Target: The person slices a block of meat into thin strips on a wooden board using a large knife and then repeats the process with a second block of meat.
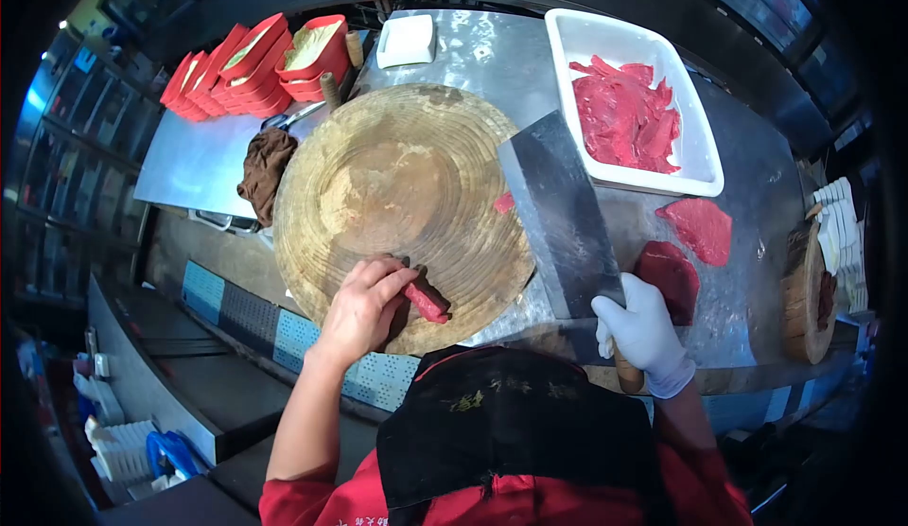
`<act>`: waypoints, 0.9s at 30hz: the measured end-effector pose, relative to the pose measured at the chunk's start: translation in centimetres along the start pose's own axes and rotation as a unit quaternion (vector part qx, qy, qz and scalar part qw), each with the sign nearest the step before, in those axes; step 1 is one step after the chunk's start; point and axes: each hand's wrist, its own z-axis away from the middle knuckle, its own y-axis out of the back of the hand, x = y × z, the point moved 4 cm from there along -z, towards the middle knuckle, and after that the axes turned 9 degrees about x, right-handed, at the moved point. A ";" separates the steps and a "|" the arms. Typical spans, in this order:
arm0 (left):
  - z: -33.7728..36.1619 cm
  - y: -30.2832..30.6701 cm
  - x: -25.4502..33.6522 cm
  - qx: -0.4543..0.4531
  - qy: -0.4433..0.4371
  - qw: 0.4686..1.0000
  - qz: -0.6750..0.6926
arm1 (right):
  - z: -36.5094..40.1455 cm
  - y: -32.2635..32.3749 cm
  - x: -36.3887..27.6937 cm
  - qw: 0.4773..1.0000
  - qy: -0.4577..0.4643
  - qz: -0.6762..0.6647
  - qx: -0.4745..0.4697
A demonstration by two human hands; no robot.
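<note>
A small strip of raw red meat [428,305] lies near the front edge of the round wooden chopping block [388,166]. My bare left hand [364,304] is closed on its left end, with the fingers bent and pressed together. In my white-gloved right hand [645,332] is a large cleaver [560,209], held by its wooden handle. Its broad dark blade slants up over the right edge of the block. A scrap of red meat [504,203] shows beside the blade's left edge, partly hidden.
A white tub [702,157] holds a heap of sliced red meat [629,114]. Two larger meat pieces, one lighter [698,230] and one darker [668,280], lie on the metal table. Red containers [255,62], a brown cloth [266,166] and a white dish [407,41] stand beyond the block.
</note>
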 end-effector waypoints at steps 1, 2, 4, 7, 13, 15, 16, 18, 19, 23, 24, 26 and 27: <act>0.0 -0.3 -0.9 -0.038 0.012 0.999 0.032 | 0.0 -0.2 -0.7 1.000 0.000 0.004 -0.005; -0.1 -0.2 -1.5 -0.045 -0.002 0.998 0.038 | 0.1 -0.2 -1.3 1.000 -0.016 0.008 -0.003; -0.3 -0.1 -2.3 -0.096 0.084 0.989 0.081 | 0.2 -0.7 -1.5 1.000 -0.029 0.004 -0.011; -0.4 -1.1 -2.5 -0.144 0.189 0.958 0.162 | 0.3 -1.8 -0.7 0.999 -0.039 -0.006 -0.023; -0.8 -3.9 -2.0 -0.198 0.492 0.758 0.379 | 0.6 -2.1 0.2 0.998 -0.056 -0.026 -0.025; -1.0 -4.2 -1.5 -0.216 0.506 0.753 0.361 | 0.4 -2.1 0.5 0.997 -0.061 -0.044 -0.022; -1.8 -3.4 -1.2 -0.185 0.392 0.882 0.184 | 0.3 -2.2 0.4 0.995 -0.067 -0.074 -0.030; -2.7 -2.4 -0.5 -0.114 0.266 0.955 -0.057 | 0.3 -2.5 0.2 0.992 -0.073 -0.098 -0.037; -2.8 -2.6 -0.7 -0.121 0.262 0.955 -0.061 | 0.3 -2.7 0.2 0.991 -0.077 -0.105 -0.035; -4.2 -2.7 1.4 -0.052 0.040 0.998 -0.025 | 0.4 -3.5 1.2 0.972 -0.126 -0.184 -0.077; -4.0 -3.3 1.1 -0.072 0.066 0.995 0.006 | 0.2 -3.8 1.9 0.967 -0.097 -0.210 -0.107; -3.9 -4.1 1.3 -0.099 0.127 0.986 0.034 | 0.1 -4.1 2.3 0.957 -0.071 -0.239 -0.146; -3.7 -4.3 1.4 -0.102 0.128 0.986 0.033 | 0.1 -4.2 2.6 0.956 -0.075 -0.241 -0.147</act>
